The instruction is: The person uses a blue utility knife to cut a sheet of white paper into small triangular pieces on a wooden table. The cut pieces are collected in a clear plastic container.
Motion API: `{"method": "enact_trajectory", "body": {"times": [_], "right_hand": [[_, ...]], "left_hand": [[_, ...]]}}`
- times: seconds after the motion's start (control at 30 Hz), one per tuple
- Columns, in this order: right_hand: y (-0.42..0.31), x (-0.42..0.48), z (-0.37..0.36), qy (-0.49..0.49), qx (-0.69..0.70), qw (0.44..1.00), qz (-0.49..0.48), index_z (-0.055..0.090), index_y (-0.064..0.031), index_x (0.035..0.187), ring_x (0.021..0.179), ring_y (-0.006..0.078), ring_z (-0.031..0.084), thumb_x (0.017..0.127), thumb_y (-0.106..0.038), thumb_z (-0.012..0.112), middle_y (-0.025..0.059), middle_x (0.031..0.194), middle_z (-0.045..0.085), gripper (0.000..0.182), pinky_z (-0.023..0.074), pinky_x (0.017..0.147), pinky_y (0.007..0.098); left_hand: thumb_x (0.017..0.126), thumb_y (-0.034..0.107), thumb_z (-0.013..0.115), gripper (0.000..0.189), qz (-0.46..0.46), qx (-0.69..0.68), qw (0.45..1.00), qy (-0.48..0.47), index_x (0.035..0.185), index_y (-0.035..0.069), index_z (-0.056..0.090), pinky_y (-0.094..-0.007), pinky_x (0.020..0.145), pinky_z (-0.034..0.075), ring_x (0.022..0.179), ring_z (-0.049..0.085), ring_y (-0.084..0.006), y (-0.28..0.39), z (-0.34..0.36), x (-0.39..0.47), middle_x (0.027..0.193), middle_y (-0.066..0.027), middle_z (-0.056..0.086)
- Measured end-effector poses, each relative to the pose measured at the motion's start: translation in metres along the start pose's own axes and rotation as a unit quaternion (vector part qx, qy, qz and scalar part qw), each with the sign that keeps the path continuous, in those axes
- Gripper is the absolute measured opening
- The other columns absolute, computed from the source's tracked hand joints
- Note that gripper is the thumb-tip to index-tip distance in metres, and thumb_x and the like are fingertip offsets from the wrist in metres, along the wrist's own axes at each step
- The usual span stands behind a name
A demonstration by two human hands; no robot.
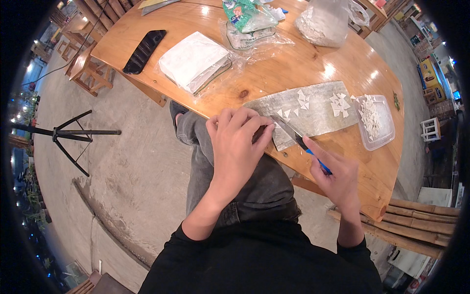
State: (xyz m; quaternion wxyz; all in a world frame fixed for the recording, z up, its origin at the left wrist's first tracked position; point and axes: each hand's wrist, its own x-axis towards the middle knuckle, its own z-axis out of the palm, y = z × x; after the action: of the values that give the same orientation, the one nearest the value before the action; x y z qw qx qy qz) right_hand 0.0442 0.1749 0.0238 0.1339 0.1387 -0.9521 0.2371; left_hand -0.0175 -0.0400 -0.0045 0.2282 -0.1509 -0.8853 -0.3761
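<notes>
My right hand [336, 176] grips a knife [314, 156] with a blue and black handle. Its blade slants up and left across a thin grey board [319, 101], the tip close to my left fingertips. At the table's near edge, my left hand [238, 137] pinches a small white piece [276, 126] against the board's left part; my fingers hide most of it. Small white triangular pieces [303, 100] lie scattered on the board, with a denser cluster [339, 104] further right. A clear plastic container [385, 123] beside the board holds many similar white pieces [370, 117].
On the wooden table [271, 75] lie a plastic-wrapped white stack [194, 60], a black flat object [144, 51] and a green printed packet [238, 16]. A clear bag [323, 25] of white pieces stands at the back. A black tripod [73, 133] occupies the floor at left.
</notes>
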Motion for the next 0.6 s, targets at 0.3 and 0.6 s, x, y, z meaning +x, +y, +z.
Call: {"method": "enact_trajectory", "body": {"times": [0.3, 0.6], "right_hand": [[-0.015, -0.008, 0.002, -0.004, -0.036, 0.999, 0.027, 0.065, -0.0247, 0.136, 0.049, 0.0204, 0.055, 0.078, -0.002, 0.071, 0.0061, 0.067, 0.061, 0.063, 0.0441, 0.047, 0.0343], [-0.022, 0.014, 0.031, 0.072, -0.027, 0.993, 0.090, 0.062, -0.0237, 0.138, 0.054, 0.0277, 0.057, 0.088, -0.008, 0.066, 0.0105, 0.069, 0.061, 0.053, 0.0454, 0.053, 0.0379]], "left_hand": [[0.076, 0.014, 0.082, 0.012, 0.006, -0.001, 1.000, 0.004, 0.087, 0.012, 0.077, -0.0346, 0.087, 0.035, 0.086, 0.056, -0.0188, 0.001, 0.001, -0.001, 0.086, 0.0026, 0.065], [0.076, 0.014, 0.082, 0.012, 0.009, 0.005, 1.000, 0.001, 0.088, 0.013, 0.077, -0.0351, 0.086, 0.036, 0.085, 0.055, -0.0194, 0.005, -0.001, -0.002, 0.087, 0.0037, 0.066]]}}
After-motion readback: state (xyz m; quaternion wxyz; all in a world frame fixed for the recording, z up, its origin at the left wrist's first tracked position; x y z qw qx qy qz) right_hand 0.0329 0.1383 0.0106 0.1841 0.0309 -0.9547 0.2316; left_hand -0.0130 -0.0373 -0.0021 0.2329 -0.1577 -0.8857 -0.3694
